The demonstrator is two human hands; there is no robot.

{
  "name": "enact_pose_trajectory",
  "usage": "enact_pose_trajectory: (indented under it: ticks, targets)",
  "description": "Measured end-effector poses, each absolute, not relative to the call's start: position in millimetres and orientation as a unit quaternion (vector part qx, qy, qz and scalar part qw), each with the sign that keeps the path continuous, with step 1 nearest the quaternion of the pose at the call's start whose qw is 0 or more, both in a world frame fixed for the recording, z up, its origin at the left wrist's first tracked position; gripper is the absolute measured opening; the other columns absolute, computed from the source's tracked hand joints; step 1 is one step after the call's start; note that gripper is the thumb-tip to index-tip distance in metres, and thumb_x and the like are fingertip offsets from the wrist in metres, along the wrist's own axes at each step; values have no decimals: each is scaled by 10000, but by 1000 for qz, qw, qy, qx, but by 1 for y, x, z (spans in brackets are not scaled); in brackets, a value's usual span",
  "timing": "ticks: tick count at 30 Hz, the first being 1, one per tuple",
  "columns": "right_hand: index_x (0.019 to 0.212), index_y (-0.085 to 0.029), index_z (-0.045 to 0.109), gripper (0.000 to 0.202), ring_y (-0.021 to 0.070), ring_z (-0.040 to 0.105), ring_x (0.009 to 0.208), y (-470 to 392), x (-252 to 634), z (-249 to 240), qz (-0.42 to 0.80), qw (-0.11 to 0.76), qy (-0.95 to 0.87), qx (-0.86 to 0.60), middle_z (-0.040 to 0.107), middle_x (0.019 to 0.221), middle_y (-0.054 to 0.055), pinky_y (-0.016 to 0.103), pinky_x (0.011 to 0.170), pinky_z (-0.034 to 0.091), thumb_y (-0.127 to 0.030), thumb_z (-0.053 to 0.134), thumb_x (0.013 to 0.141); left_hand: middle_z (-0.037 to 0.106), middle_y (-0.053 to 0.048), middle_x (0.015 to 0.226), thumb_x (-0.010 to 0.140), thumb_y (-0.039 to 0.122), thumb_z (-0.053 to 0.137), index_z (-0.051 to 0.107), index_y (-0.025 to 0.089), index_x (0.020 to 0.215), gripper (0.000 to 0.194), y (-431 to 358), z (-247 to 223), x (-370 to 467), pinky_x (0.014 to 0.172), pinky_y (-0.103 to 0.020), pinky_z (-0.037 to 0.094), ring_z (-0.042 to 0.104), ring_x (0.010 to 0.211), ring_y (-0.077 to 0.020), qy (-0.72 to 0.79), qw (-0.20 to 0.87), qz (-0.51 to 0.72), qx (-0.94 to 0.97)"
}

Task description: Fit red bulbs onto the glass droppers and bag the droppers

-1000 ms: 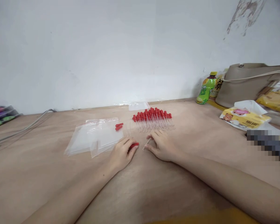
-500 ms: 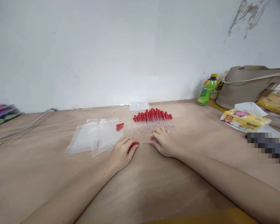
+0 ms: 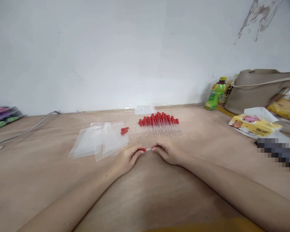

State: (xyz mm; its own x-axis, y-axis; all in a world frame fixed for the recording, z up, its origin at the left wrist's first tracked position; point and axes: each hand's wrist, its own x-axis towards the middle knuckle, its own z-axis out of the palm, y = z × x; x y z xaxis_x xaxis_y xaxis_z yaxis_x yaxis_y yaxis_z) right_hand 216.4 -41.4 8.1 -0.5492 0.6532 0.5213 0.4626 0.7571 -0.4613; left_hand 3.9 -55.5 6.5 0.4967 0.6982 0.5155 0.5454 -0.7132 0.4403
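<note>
My left hand (image 3: 130, 156) is closed on a red rubber dropper bulb (image 3: 142, 149), most of it hidden by the fingers. A thin clear dropper tube (image 3: 148, 149) is pinched in my right hand (image 3: 166, 150). The tube's end meets the bulb's mouth; how deep it sits inside, I cannot tell. Just beyond my hands lies a row of several droppers with red bulbs (image 3: 158, 119), their clear tubes pointing toward me. Two loose red bulbs (image 3: 124, 130) rest by the clear zip bags (image 3: 99, 138). A few bare clear tubes (image 3: 135, 133) lie between the bags and the row.
Another clear bag (image 3: 144, 110) lies against the wall. At the right are a green drink bottle (image 3: 215, 93), a grey-brown handbag (image 3: 251, 90) and a yellow tissue pack (image 3: 256, 124). A grey cable (image 3: 31, 127) and a pack of coloured items (image 3: 3, 117) are at the left.
My right hand has moved left with the tube, closing the gap to the red bulb. My left hand still holds the bulb, nearly in the same place.
</note>
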Motion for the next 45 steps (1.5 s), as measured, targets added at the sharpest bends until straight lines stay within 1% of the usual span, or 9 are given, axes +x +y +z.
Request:
enact_pose_trajectory:
  ticks: [6,13,18,22,29,33,36,40,45]
  targets:
    - [807,-187,600,182,113,515,685,-41,215,6,122,346,-876,-314,591,724,5,237,656,381,-219,427,856,665,-2,868,861,227,460,608,208,900,154,-56,5,5,720,-241,472,613,793,-131,368,122,341,857]
    - [855,-205,631,216,137,552,718,-50,210,6,37,319,-860,-397,632,774,21,238,596,348,-262,423,856,677,-8,864,854,243,475,618,208,918,160,-51,1,4,708,-252,482,623,776,-140,379,101,341,854]
    - [842,-214,643,222,131,573,699,-47,208,7,96,316,-848,-414,661,772,11,237,610,369,-269,429,854,678,-19,841,856,247,466,616,205,936,175,-51,0,2,676,-257,485,625,747,-146,372,84,338,860]
    - [849,-216,641,218,119,570,688,-41,212,7,137,306,-866,-371,660,764,1,228,621,381,-249,426,857,680,-13,823,855,242,457,624,204,918,182,-52,1,2,657,-239,495,629,722,-136,372,115,343,855]
    - [824,-213,644,252,132,546,694,-43,213,9,-17,302,-884,-356,633,737,23,232,593,335,-282,406,866,670,5,726,858,250,449,629,195,899,193,-55,5,2,566,-204,487,610,612,-112,384,173,338,842]
    - [795,-198,642,276,131,548,681,-50,204,13,-23,317,-857,-406,631,733,30,232,559,322,-291,394,874,681,-7,810,848,271,474,628,201,923,184,-52,4,3,644,-236,491,625,705,-135,389,130,355,840]
    - [819,-184,631,267,133,544,696,-49,206,15,-5,312,-866,-390,621,760,43,232,594,358,-289,392,878,680,-14,870,847,285,481,629,212,932,185,-49,5,4,710,-264,491,626,775,-149,384,112,362,842]
    - [947,-158,587,237,156,529,786,-37,218,9,-5,316,-891,-325,594,852,76,263,677,404,-281,397,877,678,-13,881,816,310,535,627,218,943,182,-47,8,3,719,-272,499,624,786,-152,383,101,364,843]
    - [882,-181,609,249,159,504,757,-31,224,-1,-31,334,-893,-300,586,798,68,283,684,398,-249,370,882,672,-10,892,814,281,544,642,220,921,157,-47,9,2,720,-264,498,618,792,-142,372,93,368,847]
